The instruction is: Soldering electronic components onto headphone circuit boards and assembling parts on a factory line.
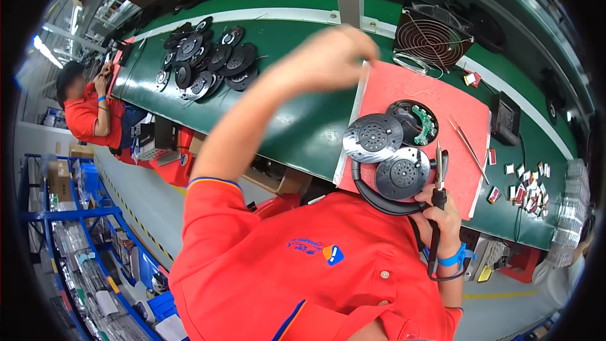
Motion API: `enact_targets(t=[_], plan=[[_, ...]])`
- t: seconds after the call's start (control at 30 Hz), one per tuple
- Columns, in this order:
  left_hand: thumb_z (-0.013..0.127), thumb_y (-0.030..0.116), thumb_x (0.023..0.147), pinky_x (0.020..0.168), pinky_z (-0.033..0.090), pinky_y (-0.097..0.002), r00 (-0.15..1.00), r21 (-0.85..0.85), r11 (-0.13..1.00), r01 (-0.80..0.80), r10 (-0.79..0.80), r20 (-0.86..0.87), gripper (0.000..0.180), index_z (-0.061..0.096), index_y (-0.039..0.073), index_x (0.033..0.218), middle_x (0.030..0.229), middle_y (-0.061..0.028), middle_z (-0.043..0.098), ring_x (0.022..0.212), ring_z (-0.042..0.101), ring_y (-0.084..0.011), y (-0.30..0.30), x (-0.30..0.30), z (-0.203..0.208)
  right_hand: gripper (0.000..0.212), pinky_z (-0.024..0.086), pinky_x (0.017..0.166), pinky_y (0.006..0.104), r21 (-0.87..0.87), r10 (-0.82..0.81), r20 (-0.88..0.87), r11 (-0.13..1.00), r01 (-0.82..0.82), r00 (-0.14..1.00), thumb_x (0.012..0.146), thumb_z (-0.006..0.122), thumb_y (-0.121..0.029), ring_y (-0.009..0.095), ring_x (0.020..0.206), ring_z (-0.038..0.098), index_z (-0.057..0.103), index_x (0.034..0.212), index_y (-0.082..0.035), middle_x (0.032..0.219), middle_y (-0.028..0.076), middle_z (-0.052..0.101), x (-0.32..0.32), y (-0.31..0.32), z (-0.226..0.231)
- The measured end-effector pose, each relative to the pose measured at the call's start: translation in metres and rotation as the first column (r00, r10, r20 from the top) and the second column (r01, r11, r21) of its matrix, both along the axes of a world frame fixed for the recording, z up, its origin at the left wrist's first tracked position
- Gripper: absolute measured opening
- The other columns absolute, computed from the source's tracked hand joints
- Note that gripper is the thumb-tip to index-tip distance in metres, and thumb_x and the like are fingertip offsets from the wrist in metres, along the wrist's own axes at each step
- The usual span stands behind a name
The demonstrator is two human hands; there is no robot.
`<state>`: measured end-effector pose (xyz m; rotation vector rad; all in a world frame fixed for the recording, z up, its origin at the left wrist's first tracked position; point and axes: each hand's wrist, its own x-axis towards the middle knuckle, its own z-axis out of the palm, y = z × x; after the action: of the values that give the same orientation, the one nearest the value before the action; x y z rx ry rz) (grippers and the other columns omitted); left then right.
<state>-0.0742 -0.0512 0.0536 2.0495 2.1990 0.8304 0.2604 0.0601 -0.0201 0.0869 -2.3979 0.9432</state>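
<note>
In the head view, an opened headset (379, 203) lies on a red mat (457, 101) atop the green table (297, 123), close to the person's body; its exposed cup shows a curved green circuit board (429, 125), with two round perforated plates (372, 137) just below it. The right hand (442, 215) grips a soldering iron (439, 178), tip pointing away from the body, and sits against the headband's end. The left hand (341, 57) is raised near the mat's far left corner, fingers curled but blurred, so whether it pinches anything cannot be told. The step in hand looks like soldering the cup's wiring; as I judge it, the next move calls for steadying wire and joint with the left hand while the iron's tip meets the board. Tweezers (467, 145) lie to the right on the mat. As for writing, the red shirt (265, 271) carries blue embroidered lettering beside an orange-and-blue emblem, and the small red-and-white packs (533, 192) have markings too small to read.
</note>
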Motion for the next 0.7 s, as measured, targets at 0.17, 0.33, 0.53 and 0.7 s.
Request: enact_targets(t=[0.17,0.33,0.53,0.7], plan=[[0.062,0.023,0.074,0.082,0.048,-0.0447,0.786,-0.198,0.795,-0.574,0.466,-0.407,0.028,0.064,0.000,0.090,0.101,-0.0229,0.062,0.096,0.059,-0.0380,-0.051,-0.180,-0.007,0.033,0.047,0.074,0.0424,0.069,0.081,0.072,0.994,-0.086,0.994,0.060,0.070,0.003,0.032,0.089,0.058,0.055,0.087,-0.007,0.095,0.013,0.060,0.015,0.009,0.022],[0.066,0.034,0.077,0.105,0.035,-0.0417,0.515,-0.222,0.465,-0.857,0.748,-0.419,0.071,0.041,0.001,0.134,0.136,-0.0241,0.043,0.128,0.039,-0.0364,-0.079,-0.294,-0.061,0.029,0.047,0.072,0.0399,0.209,-0.122,0.015,0.971,0.116,0.992,0.064,0.068,0.001,0.033,0.089,0.058,0.056,0.089,-0.008,0.094,0.013,0.059,0.039,0.034,0.063],[0.050,0.024,0.083,0.103,0.035,-0.0475,0.497,-0.238,0.437,-0.868,0.739,-0.456,0.054,0.044,0.005,0.133,0.138,-0.0222,0.039,0.123,0.043,-0.0416,-0.056,-0.365,-0.095,0.028,0.046,0.069,0.0353,0.342,-0.467,-0.109,0.811,0.475,0.877,0.066,0.072,0.007,0.031,0.079,0.055,0.052,0.083,-0.005,0.086,0.013,0.056,0.021,0.135,0.100],[0.053,0.011,0.072,0.089,0.045,-0.0474,0.555,-0.184,0.526,-0.830,0.754,-0.350,0.040,0.056,0.001,0.110,0.111,-0.0254,0.059,0.101,0.056,-0.0431,-0.050,-0.393,-0.097,0.032,0.044,0.070,0.0376,0.411,-0.485,-0.182,0.753,0.514,0.855,0.070,0.070,0.005,0.032,0.079,0.052,0.050,0.093,-0.005,0.084,0.013,0.051,-0.029,0.260,0.090]])
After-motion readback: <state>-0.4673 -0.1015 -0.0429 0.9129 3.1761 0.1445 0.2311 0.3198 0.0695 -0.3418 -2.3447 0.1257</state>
